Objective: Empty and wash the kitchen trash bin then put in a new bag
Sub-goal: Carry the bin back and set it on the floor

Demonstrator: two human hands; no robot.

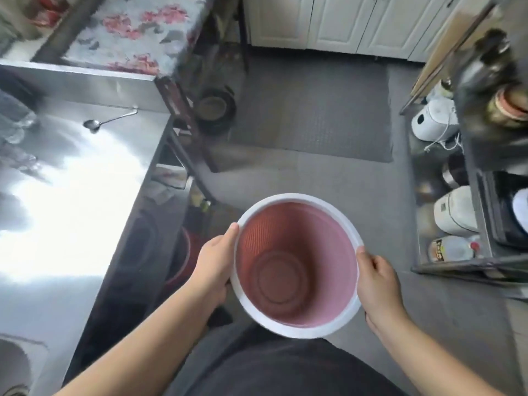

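Observation:
A round pink trash bin with a white rim ring is held upright in front of me, above the grey floor. Nothing lies inside it and no bag lines it. My left hand grips the rim on the left, thumb on top of the white ring. On the right side my right hand grips the rim, its thumb also on the ring. The outer wall of the bin is mostly hidden below the rim.
A steel counter runs along the left, with a ladle on it and a sink at the lower left. A dark mat covers the floor ahead. A metal rack with appliances and bottles stands at the right. White cabinets close the far end.

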